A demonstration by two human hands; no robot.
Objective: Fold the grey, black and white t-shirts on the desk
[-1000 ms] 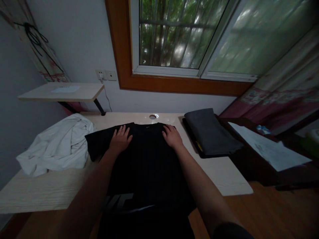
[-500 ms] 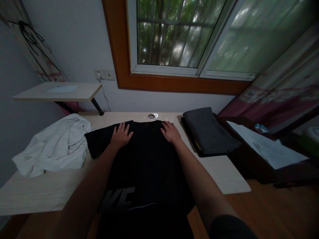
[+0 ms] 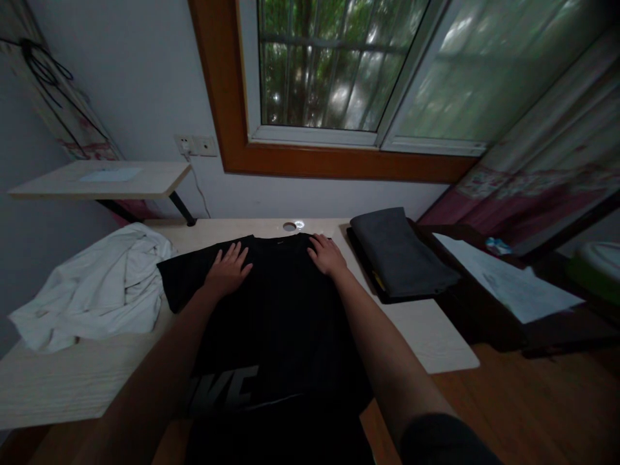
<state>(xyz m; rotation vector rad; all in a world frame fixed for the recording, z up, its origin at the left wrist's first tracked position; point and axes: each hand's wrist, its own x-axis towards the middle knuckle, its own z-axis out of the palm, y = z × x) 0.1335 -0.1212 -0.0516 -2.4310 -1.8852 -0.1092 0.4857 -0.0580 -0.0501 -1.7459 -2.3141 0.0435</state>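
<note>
A black T-shirt [image 3: 276,310] with large grey lettering near its hem lies spread on the pale wooden desk, its collar toward the wall. My left hand [image 3: 228,268] rests flat on the shirt's left shoulder, fingers spread. On the opposite shoulder lies my right hand [image 3: 328,254], palm down with the fingers stretched out. The left sleeve reaches out beside my left hand; my right hand and forearm cover much of the right sleeve. The shirt's lower end hangs over the desk's front edge.
A crumpled white cloth [image 3: 97,284] lies at the left of the desk [image 3: 53,381], below a raised shelf [image 3: 101,179]. Folded dark grey fabric [image 3: 397,252] sits on the right side. Beyond it, a paper sheet [image 3: 504,278] rests on dark furniture. A window [image 3: 334,77] is behind.
The camera view has shifted slightly, so the scene sits a little farther left. My left hand has slid slightly outward and down on the shirt; my right hand stays on its shoulder.
</note>
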